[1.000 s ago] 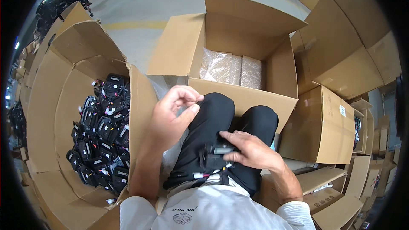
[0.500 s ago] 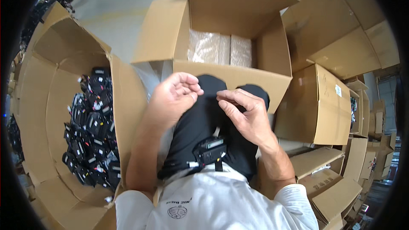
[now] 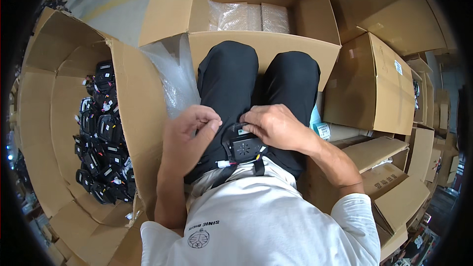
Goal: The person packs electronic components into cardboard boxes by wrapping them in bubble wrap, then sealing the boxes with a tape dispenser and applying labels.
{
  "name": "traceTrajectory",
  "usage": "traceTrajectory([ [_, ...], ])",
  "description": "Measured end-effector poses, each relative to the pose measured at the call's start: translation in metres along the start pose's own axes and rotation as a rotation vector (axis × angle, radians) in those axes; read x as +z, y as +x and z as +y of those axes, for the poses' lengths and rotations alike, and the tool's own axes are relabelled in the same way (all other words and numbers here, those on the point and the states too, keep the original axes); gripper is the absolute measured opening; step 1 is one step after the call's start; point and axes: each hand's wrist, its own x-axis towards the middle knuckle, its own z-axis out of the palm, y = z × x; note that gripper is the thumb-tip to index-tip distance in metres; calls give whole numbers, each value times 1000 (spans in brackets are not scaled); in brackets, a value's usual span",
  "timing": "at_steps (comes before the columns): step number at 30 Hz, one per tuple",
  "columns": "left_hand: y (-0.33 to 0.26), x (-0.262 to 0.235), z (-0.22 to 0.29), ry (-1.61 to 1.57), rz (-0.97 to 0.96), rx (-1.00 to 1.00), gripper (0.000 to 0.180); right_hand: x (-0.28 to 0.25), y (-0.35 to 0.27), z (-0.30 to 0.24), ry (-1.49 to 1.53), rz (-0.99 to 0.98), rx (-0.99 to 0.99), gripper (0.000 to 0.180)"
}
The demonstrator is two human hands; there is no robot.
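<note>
The black device (image 3: 245,149) lies unwrapped at the near edge of the lap (image 3: 227,76); the right hand (image 3: 276,126) curls at its top, the left hand (image 3: 188,135) beside it; whether they grip, I cannot tell; wrapped packs (image 3: 231,17) already sit in the front carton (image 3: 278,41); loose devices (image 3: 106,130) remain in the left carton (image 3: 140,118).

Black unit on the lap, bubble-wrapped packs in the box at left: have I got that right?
Not quite: the packs are in the box straight ahead, as the head view shows. The black unit is indeed on the lap.
</note>
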Motion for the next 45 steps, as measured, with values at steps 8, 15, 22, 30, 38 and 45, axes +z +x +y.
traceTrajectory([
  [8,-15,46,20,680,-21,432,27,-44,26,-23,-89,384,29,12],
  [15,-7,48,19,669,16,370,22,-40,26,-25,-113,428,8,12],
  [22,-3,46,10,659,32,431,19,-40,29,-21,-110,416,14,12],
  [30,-3,55,5,764,116,576,20,-38,31,-21,-111,400,22,13],
  [38,-11,26,19,-182,-340,429,17,-23,25,-18,-30,479,-52,16],
  [45,7,6,35,-19,80,138,9,-14,-13,-11,42,-81,-82,19],
])
